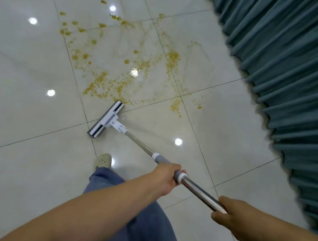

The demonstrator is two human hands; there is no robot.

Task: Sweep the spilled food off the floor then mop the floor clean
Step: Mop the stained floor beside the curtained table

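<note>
Flat white-headed mop with steel pole (106, 119): head on glossy pale tiled floor (19, 107), at near edge of yellow-brown spilled food smear (119, 75) | left grip (165, 177) and right grip (239, 218) both curled round pole | teal pleated curtain (294, 75) bounds right; open tiles left.

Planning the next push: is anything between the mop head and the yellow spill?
Nothing visible. The mop head lies on bare tile, its far end at the edge of the yellow spill. The curtain hangs off to the right.
</note>
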